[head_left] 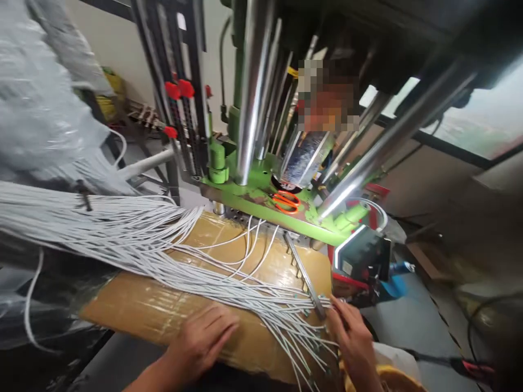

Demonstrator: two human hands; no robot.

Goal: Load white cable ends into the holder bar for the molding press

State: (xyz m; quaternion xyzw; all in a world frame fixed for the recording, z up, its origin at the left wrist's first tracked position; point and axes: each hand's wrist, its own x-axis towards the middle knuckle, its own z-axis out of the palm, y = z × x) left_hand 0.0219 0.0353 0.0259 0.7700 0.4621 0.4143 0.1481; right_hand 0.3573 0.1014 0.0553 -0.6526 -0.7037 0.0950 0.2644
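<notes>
My left hand (202, 340) lies flat and open, palm down, on the tape-wrapped brown board (163, 313) that serves as my bench top; spread like this, it steadies the surface and sits just beside the white cables (134, 239) without gripping any of them. My right hand (353, 340) is at the near right corner, fingers pinched together on the cable ends where they fan out; I cannot tell exactly how many strands are held. The cables run as one thick bundle from the upper left, across the board, and spread towards my right hand, which keeps their ends within reach and roughly level. A thin metal bar (304, 275) lies slanted across the fanned ends, touching them, apparently as a guide or stop. Behind the board stands the green machine base (253, 193) with its polished steel columns (251, 92); orange-handled scissors (286, 202) rest on the base, close by yet clear of the cables. A small dark-screened unit (362, 256) sits to the right of the board. Clear plastic sheeting (36, 98) hangs at the upper left.
</notes>
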